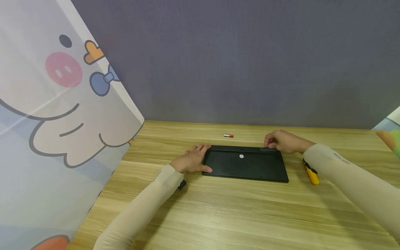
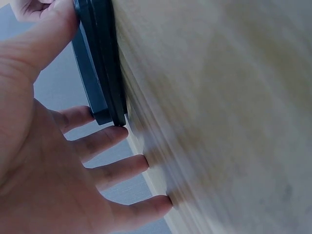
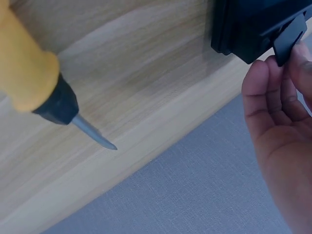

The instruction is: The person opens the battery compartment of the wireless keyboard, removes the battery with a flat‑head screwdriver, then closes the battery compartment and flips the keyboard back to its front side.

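A black keyboard lies underside up on the wooden table, with a round white sticker on it. At its left end my left hand rests with the thumb on the underside. In the left wrist view the fingers of the left hand are straight and spread, some touching the keyboard's edge. At the far right corner my right hand pinches a small black battery cover between thumb and fingers. The cover stands tilted up from the keyboard's raised back strip.
A small red and silver battery lies beyond the keyboard. A yellow-handled screwdriver lies to the right, partly under the right forearm; its metal tip shows in the right wrist view. A grey panel rises behind the table.
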`<state>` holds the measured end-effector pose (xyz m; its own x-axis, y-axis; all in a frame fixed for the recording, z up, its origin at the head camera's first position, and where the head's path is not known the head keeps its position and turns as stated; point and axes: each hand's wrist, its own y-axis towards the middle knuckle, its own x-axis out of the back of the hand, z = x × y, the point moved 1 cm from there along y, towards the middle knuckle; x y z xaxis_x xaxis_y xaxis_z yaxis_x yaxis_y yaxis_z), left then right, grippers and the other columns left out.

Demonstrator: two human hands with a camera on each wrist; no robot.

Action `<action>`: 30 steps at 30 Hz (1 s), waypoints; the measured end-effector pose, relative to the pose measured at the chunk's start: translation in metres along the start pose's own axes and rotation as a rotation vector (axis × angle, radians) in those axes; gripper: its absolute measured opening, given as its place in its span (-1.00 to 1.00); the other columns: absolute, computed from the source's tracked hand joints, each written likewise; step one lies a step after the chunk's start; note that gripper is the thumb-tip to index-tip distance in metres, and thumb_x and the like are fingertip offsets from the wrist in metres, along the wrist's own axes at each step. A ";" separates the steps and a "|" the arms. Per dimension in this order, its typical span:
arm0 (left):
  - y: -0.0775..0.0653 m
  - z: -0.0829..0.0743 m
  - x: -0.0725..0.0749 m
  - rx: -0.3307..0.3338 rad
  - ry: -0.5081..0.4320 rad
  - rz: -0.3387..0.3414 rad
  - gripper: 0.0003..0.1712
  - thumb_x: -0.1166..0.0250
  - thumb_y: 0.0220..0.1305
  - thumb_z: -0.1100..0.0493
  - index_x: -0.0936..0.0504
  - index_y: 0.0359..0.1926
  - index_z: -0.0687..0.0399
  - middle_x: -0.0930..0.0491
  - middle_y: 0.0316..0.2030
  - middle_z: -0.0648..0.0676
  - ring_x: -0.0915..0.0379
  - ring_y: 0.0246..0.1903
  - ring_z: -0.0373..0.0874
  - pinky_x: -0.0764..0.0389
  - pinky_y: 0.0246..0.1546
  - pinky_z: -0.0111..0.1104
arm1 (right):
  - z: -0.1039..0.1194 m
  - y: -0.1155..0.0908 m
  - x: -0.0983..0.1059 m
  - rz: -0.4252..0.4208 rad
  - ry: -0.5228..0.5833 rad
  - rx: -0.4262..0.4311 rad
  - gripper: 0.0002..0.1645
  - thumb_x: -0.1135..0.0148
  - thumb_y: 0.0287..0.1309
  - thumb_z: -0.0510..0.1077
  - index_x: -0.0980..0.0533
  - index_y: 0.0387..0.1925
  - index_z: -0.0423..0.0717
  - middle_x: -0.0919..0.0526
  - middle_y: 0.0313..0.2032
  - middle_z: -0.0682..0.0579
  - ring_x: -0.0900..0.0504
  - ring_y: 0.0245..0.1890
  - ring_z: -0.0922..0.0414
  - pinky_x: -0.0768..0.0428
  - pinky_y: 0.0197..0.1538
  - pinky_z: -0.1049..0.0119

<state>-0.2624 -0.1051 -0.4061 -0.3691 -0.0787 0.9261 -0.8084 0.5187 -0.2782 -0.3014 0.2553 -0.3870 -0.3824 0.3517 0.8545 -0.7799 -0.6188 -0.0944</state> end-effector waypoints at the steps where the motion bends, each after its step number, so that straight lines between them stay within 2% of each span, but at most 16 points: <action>1: 0.000 0.000 0.000 -0.001 0.003 0.000 0.15 -0.29 0.04 -0.34 0.08 0.47 -0.03 0.00 0.39 0.13 0.05 0.34 0.20 -0.17 0.12 0.22 | 0.000 0.000 0.000 -0.003 0.004 0.003 -0.74 -0.12 0.19 -0.46 -0.58 -0.39 -0.07 -0.58 -0.42 0.11 -0.45 -0.43 0.15 -0.47 -0.36 0.26; 8: 0.000 -0.001 0.000 -0.002 0.016 0.002 0.15 -0.28 0.04 -0.35 0.09 0.47 -0.02 0.00 0.39 0.14 0.05 0.34 0.20 -0.19 0.12 0.21 | 0.002 -0.001 0.001 -0.018 0.021 0.007 -0.77 -0.13 0.21 -0.43 -0.57 -0.39 -0.08 -0.58 -0.41 0.10 -0.45 -0.42 0.15 -0.47 -0.35 0.25; 15: 0.002 0.001 -0.001 0.002 0.016 0.004 0.15 -0.28 0.04 -0.35 0.09 0.47 -0.03 0.02 0.40 0.13 0.07 0.34 0.19 -0.18 0.12 0.21 | 0.000 -0.001 0.001 -0.003 0.026 0.000 -0.78 -0.12 0.24 -0.40 -0.62 -0.28 -0.07 -0.64 -0.30 0.11 -0.56 -0.28 0.16 -0.54 -0.27 0.23; 21: 0.002 0.001 -0.001 0.003 0.014 0.004 0.14 -0.28 0.04 -0.35 0.10 0.47 -0.03 0.03 0.40 0.12 0.07 0.34 0.19 -0.18 0.13 0.21 | -0.003 0.000 -0.002 0.005 0.024 0.013 -0.75 -0.10 0.25 -0.40 -0.61 -0.32 -0.04 -0.62 -0.36 0.14 -0.50 -0.39 0.16 -0.50 -0.36 0.26; 30: 0.000 0.000 0.000 0.012 0.005 0.008 0.14 -0.29 0.04 -0.34 0.09 0.47 -0.04 0.02 0.40 0.12 0.08 0.35 0.19 -0.17 0.14 0.20 | -0.001 -0.001 -0.003 0.013 0.029 0.029 -0.75 -0.09 0.24 -0.43 -0.57 -0.35 -0.05 -0.57 -0.39 0.14 -0.46 -0.42 0.16 -0.47 -0.37 0.26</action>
<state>-0.2626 -0.1044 -0.4062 -0.3735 -0.0706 0.9249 -0.8109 0.5091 -0.2886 -0.3004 0.2559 -0.3898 -0.4068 0.3640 0.8379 -0.7606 -0.6429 -0.0900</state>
